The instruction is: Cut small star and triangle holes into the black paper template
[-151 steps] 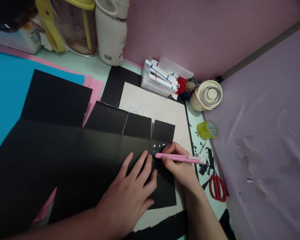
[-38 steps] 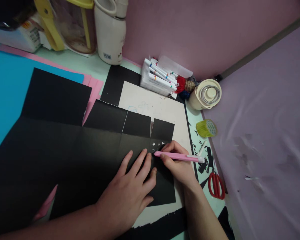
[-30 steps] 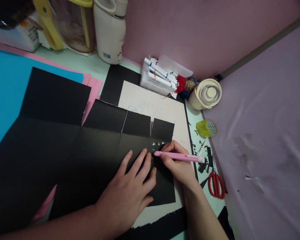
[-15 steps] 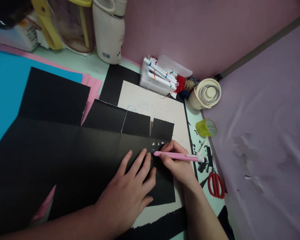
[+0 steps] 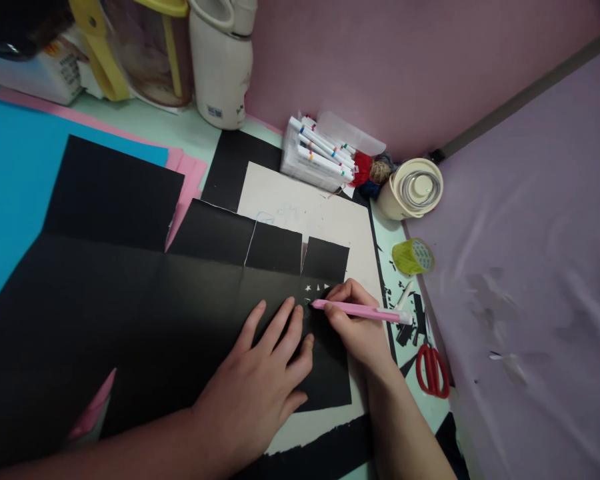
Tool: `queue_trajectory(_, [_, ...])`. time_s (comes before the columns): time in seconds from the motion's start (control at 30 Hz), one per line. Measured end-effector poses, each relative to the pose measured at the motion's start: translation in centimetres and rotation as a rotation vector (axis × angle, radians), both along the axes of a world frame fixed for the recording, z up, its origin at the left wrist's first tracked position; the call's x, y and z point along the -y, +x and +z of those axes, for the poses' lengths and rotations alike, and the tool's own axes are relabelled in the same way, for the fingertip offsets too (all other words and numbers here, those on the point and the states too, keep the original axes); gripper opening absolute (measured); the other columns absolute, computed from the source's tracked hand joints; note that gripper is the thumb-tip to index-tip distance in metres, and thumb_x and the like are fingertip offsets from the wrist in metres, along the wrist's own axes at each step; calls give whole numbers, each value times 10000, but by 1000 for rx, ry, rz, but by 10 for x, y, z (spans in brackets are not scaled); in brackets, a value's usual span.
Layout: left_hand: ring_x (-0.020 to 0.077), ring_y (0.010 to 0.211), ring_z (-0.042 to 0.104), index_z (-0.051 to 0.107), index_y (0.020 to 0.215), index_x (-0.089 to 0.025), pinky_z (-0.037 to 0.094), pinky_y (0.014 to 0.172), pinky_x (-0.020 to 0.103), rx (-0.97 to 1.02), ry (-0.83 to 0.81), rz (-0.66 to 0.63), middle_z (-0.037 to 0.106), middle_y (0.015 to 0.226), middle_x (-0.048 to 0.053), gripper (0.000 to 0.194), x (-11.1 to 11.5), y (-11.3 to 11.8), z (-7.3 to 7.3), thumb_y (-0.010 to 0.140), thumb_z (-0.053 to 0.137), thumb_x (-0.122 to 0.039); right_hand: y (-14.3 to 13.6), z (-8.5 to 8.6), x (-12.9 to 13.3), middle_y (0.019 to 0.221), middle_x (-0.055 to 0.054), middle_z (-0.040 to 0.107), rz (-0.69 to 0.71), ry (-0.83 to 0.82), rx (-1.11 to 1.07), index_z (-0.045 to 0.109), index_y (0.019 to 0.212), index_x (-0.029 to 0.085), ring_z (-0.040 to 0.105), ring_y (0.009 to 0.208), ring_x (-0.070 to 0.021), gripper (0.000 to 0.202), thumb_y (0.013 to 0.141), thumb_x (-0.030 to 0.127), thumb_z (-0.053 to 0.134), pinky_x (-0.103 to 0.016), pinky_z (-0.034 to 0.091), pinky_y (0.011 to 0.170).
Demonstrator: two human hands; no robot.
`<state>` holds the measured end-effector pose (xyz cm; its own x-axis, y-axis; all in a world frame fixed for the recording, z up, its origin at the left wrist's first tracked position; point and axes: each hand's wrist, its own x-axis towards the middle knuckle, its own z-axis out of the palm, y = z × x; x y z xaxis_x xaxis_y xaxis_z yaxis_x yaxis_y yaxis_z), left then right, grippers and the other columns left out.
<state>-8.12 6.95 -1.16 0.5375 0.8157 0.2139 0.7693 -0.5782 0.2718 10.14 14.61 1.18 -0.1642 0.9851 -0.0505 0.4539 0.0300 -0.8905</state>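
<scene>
At two o'clock from the spread left hand (image 5: 260,380) on black paper (image 5: 130,313), the right hand (image 5: 363,343) pinches a pink cutter (image 5: 360,311). Pushed hard, its tip, perhaps bladed, could nick the left hand.

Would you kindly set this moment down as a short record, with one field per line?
Left hand: spread flat on the black paper
Right hand: gripping a pink pen-like tool, its narrow end beside small pale shapes, one a star
Black paper: slit along its far edge, lying partly over a pale sheet
Right side: red-handled scissors, black scraps, green tape roll, lidded cream canister
Far side: clear box of white markers, white bottle, jug with yellow handle
</scene>
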Motion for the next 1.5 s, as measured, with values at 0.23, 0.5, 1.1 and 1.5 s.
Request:
queue_trajectory(0.23, [352,1427,278,583,1252,-207,127,1140,569,11,2,-3,439,1467,188,555,1,0,-1,852,590,-592,0,0,0,684,20,575,-1,7,-9,506,689,203,526,652,-136,166,794,169,631,-258,403,596])
queue_trajectory(0.5, [352,1429,276,577,1261,-209,134,1139,573,5,-3,-2,434,1469,191,553,0,0,-1,857,584,-587,3,1,1,762,-11,605,50,3,-44,535,735,205,555,716,-161,127,793,189,648,-284,431,639])
queue_trajectory(1.1, [347,1440,252,570,1265,-206,139,1146,574,0,-19,-5,425,1475,186,557,1,-1,0,862,574,-591,4,2,3,824,-26,643,89,-11,-51,565,784,208,592,765,-169,95,815,184,651,-290,465,684])
queue_trajectory(1.5, [348,1436,259,572,1265,-210,151,1142,577,1,-33,-6,423,1478,187,546,1,0,1,866,576,-582,4,1,3,738,2,586,74,63,-71,521,726,209,560,716,-156,140,791,142,625,-283,446,655])
